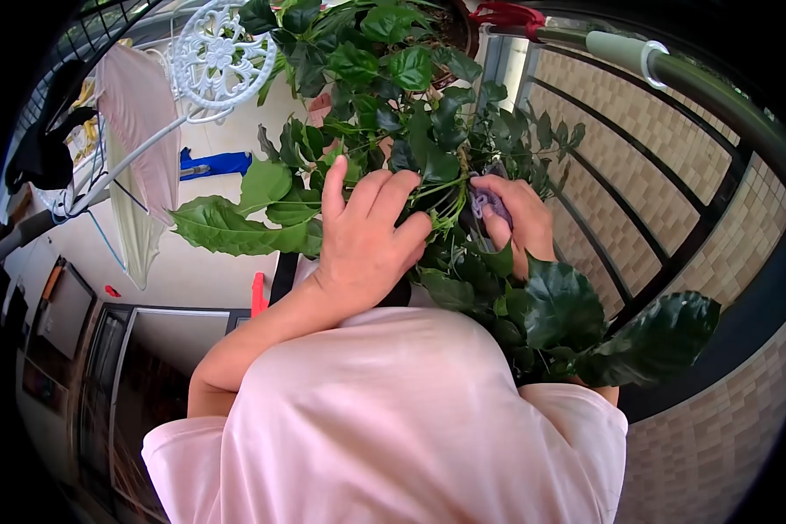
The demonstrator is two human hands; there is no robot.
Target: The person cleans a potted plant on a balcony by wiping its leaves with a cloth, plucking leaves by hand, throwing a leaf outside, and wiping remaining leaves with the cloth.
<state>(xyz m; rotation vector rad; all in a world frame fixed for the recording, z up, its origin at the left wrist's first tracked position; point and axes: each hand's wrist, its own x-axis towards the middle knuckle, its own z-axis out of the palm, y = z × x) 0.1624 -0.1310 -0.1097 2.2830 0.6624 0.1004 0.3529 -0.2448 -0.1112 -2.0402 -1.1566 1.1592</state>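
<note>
Among the green stems (pixel 445 199) of a leafy plant (pixel 424 144), my left hand (pixel 362 240) is closed with its back toward me. Its little finger sticks up, while the thumb and forefinger come together at a stem; their tips are partly hidden. A short way to the right, my right hand (pixel 528 218) grips a bunched purple-grey cloth (pixel 489 208) between thumb and fingers, close against the stems and leaves. Large glossy leaves (pixel 563 301) hang below the right hand and cover its wrist and forearm. A broad pale-green leaf (pixel 236 229) spreads left of my left hand.
A black metal railing (pixel 624 166) with a rounded top rail runs along the right. At upper left are a white ornate metal stand (pixel 223 57) and hanging pale cloths (pixel 135 131). A brown plant pot (pixel 458 39) is at the top. A dark-framed doorway (pixel 162 375) lies lower left.
</note>
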